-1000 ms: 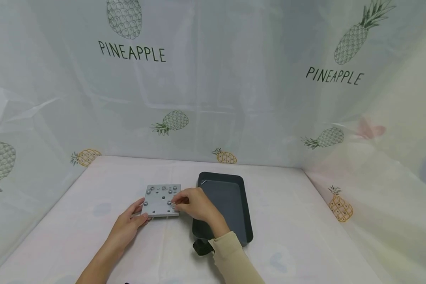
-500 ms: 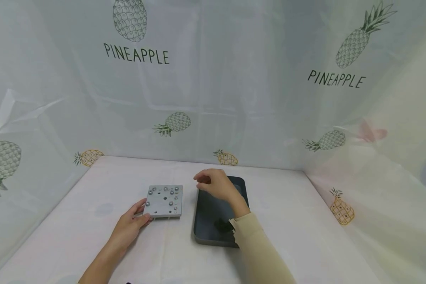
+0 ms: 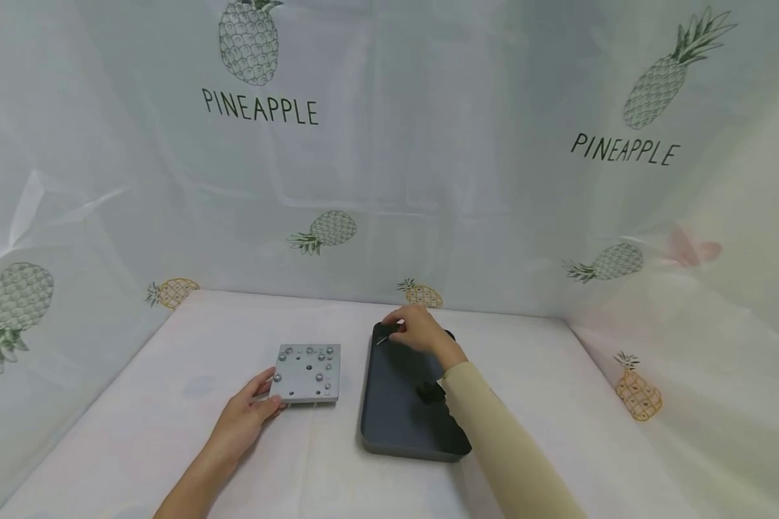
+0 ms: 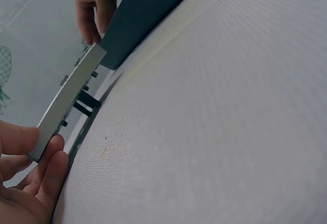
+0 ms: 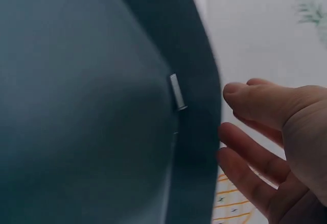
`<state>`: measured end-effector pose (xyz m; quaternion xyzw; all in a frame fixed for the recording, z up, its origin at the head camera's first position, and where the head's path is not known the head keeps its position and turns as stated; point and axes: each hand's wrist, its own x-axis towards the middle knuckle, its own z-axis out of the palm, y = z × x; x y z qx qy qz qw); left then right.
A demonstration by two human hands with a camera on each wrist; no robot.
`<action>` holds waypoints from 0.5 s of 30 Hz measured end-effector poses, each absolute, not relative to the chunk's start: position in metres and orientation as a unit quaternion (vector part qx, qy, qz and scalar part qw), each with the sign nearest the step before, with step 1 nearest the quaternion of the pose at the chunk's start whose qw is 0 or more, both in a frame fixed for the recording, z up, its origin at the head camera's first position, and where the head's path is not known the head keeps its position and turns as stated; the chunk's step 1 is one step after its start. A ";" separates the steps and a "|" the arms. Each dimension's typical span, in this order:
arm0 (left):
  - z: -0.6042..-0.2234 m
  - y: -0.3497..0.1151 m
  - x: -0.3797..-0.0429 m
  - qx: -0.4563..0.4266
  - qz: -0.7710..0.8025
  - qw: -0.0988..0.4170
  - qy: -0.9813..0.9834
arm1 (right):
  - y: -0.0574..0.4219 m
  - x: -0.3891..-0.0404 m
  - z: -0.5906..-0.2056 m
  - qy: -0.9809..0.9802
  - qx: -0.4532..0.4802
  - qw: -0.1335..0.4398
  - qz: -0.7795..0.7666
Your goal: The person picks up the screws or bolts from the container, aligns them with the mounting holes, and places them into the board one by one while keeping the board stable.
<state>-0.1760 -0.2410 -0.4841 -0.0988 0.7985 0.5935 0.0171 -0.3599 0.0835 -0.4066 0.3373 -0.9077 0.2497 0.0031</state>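
Observation:
My left hand grips a square silver metal plate by its near left corner, thumb on top and fingers below. Bolt heads and holes dot the plate's top; in the left wrist view, short studs stick out from its underside. Over the far left corner of a dark tray hovers my right hand, thumb and fingers apart with nothing between them. Close to its fingertips, a small silver pin with a wider end lies inside the tray, against the wall.
A black object lies in the tray, partly covered by the right sleeve. The tray stands right of the plate on a pale cloth. A pineapple-print sheet rises behind the table.
My right hand has left the plate's right side and moved right and away to the tray's far left corner. The left hand keeps its grip on the plate.

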 end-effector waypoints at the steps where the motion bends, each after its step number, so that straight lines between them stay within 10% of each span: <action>1: -0.484 -0.240 -0.176 -0.099 0.594 0.016 0.798 | 0.084 -0.361 -0.408 -0.909 0.338 -0.001 0.243; 15: -0.484 -0.240 -0.175 -0.098 0.600 0.011 0.794 | 0.077 -0.379 -0.439 -0.915 0.344 -0.051 0.204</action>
